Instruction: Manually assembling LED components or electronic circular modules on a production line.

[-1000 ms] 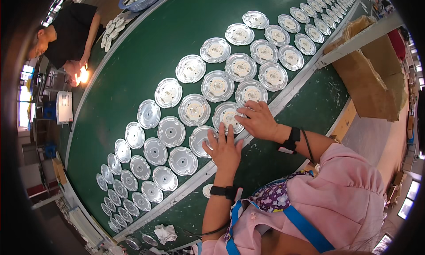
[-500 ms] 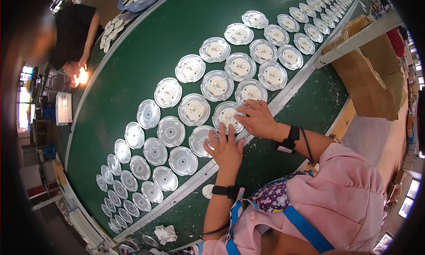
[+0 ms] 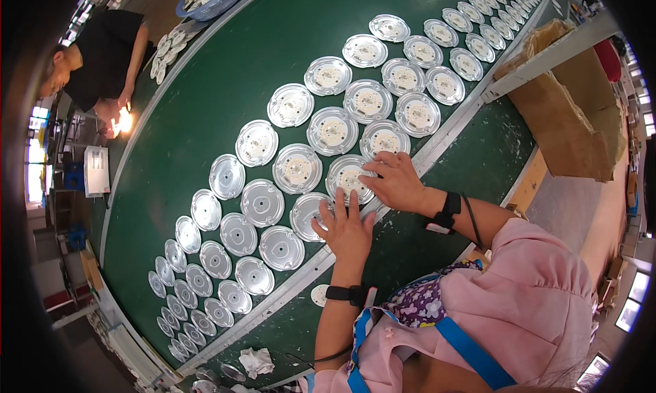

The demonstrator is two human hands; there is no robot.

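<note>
My left hand [image 3: 348, 234] lies with fingers spread over the edge of a bare silver metal disc [image 3: 305, 214]. Its longer fingertips reach the lower rim of the neighbouring disc [image 3: 339, 169], which has a round white circuit board [image 3: 350, 179] in its middle. From the right, my right hand [image 3: 398, 183] bends over that same disc. Its fingers are apart, with the tips at the board's right side. Whether a small part sits beneath those fingertips is hidden. Just beyond is another disc with a board [image 3: 383, 139].
Slanting rows of discs cover the green table [image 3: 184, 127]; far ones carry boards, near-left ones [image 3: 281, 248] are bare. A pale metal rail [image 3: 301, 278] runs past my wrists. A loose white board [image 3: 320, 295], crumpled tissue [image 3: 256, 362], cardboard box [image 3: 567, 113] and co-worker [image 3: 109, 58] are around.
Both hands stay almost in place on the discs. The whole view shifts slightly left. Across the table, the co-worker's head and hands shift a little.
</note>
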